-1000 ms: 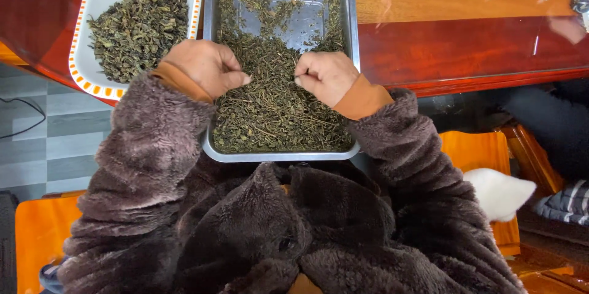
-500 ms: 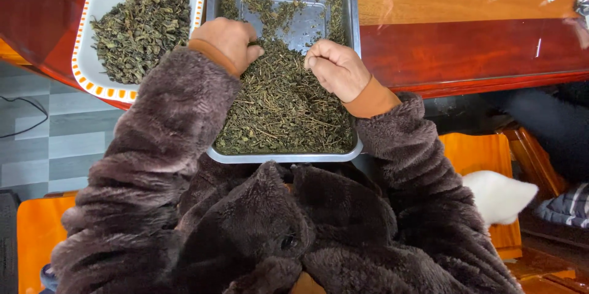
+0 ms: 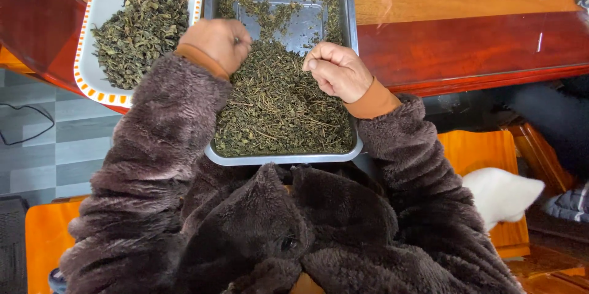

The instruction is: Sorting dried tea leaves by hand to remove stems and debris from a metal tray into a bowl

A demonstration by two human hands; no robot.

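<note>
Head view: both hands over dried green leaves [image 3: 276, 104] in a steel tray [image 3: 343, 5] on the bench [image 3: 466, 42].
Left hand [image 3: 216, 42] and right hand [image 3: 336, 70] are curled, seemingly pinching twiggy, dark olive leaf bits; a heap sits near, the far end thinly strewn.

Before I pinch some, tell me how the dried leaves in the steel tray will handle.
The leaves look like thin, curled bits and twigs, so probably very light and brittle, apt to crumble. They lie as a loose heap in the tray, so a push likely spreads them rather than moving them as one. Both hands, left and right, rest on them.
</note>
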